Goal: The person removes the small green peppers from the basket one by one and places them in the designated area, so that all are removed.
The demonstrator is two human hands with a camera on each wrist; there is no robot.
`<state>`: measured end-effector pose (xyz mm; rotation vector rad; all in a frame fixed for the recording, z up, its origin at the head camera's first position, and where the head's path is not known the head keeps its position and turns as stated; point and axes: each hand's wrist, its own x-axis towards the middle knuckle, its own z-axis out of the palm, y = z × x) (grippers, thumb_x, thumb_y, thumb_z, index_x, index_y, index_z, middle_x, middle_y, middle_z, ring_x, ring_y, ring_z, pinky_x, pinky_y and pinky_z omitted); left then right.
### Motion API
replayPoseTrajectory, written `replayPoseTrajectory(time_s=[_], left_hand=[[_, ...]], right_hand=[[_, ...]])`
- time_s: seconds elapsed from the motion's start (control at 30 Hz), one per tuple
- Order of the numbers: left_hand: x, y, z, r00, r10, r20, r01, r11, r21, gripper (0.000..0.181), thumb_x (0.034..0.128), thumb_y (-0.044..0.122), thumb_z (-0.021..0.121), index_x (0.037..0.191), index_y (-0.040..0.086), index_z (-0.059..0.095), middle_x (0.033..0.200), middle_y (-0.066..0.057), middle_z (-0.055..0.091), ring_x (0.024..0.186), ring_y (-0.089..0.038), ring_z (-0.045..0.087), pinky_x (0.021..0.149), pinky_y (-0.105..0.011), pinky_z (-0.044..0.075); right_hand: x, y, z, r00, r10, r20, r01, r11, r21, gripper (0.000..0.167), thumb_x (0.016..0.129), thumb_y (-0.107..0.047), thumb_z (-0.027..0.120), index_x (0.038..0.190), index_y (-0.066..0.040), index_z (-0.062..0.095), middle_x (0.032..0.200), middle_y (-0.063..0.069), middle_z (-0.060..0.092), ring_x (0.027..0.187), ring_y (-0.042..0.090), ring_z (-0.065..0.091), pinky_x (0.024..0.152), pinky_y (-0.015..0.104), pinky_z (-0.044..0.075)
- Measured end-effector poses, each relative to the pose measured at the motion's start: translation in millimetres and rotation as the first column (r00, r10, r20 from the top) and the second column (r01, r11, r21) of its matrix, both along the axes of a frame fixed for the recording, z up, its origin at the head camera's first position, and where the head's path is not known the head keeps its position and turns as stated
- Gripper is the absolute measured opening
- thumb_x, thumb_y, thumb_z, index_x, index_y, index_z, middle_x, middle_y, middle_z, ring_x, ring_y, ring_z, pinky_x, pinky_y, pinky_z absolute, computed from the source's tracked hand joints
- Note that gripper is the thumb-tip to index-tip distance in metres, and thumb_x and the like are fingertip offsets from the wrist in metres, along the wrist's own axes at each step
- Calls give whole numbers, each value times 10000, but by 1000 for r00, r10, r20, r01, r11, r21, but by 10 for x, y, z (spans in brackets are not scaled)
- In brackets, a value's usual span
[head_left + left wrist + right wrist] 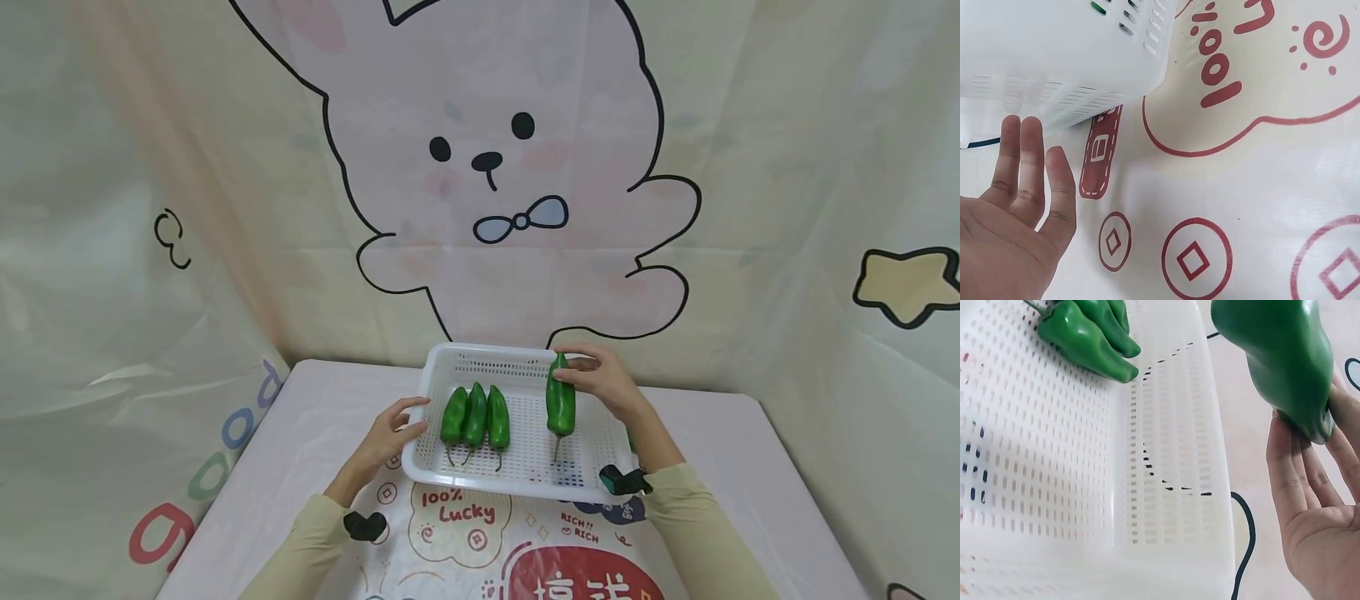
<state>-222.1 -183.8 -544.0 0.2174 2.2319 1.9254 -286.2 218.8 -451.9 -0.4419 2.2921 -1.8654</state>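
A white perforated plastic basket sits on the table, with three green peppers side by side in its left half, stems toward the near side. My right hand pinches another green pepper by its tip, above the basket's right half, its stem hanging down. In the right wrist view that pepper shows large, with fingertips around its narrow end. At the basket's left side is my left hand. Its fingers are extended against or very near the basket wall; contact cannot be told for certain.
Under the basket lies a white table covering with printed red words and shapes. A patterned curtain hangs just behind the table. Something green shows at the basket's right edge, mostly hidden by the right forearm. Dark straps are at both wrists.
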Motion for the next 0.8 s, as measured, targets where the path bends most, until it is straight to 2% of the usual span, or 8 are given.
replayPoseTrajectory(time_s=[0.13, 0.23, 0.33, 0.47, 0.8], left_hand=[[8, -7, 4, 1000, 1, 2, -1, 1000, -4, 506, 1007, 126, 660, 1482, 95, 487, 1346, -269, 543, 1131, -406, 606, 798, -465, 569], [29, -6, 44, 1000, 1, 2, -1, 1000, -7, 494, 1007, 102, 653, 1472, 68, 488, 1327, -285, 547, 1118, -417, 608, 793, -464, 569], [84, 9, 162, 1000, -1, 3, 1, 1000, -3, 478, 1005, 85, 651, 1455, 44, 498, 1308, -291, 555, 1107, -424, 611, 791, -462, 569], [142, 34, 293, 1000, -10, -1, 10, 1000, -6, 473, 1004, 105, 657, 1446, 35, 503, 1304, -290, 556, 1113, -427, 607, 798, -465, 569], [138, 56, 310, 1000, -4, 14, 4, 1000, -3, 475, 1006, 85, 649, 1456, 52, 500, 1338, -294, 539, 1152, -467, 586, 817, -478, 566]], right_hand=[[37, 63, 0, 1000, -1, 2, 1, 1000, -19, 524, 907, -97, 787, 1376, 16, 584, 1185, 246, 654, 1019, 263, 681, 844, 414, 568], [54, 120, -11, 1000, -1, 9, 1, 1000, -20, 512, 912, -94, 780, 1375, 8, 586, 1198, 255, 651, 1025, 271, 685, 859, 445, 561], [64, 198, -13, 1000, -10, 10, 10, 1000, -7, 517, 915, -110, 780, 1381, -2, 585, 1208, 255, 648, 1031, 274, 684, 885, 469, 547], [76, 369, 1, 999, -46, -8, 46, 999, 18, 527, 915, -133, 785, 1387, -5, 587, 1207, 246, 654, 1012, 242, 695, 871, 420, 555], [83, 1006, 10, 993, -116, 2, 116, 993, 7, 456, 932, -150, 768, 1357, -53, 632, 1201, 176, 664, 995, 166, 704, 836, 313, 559]])
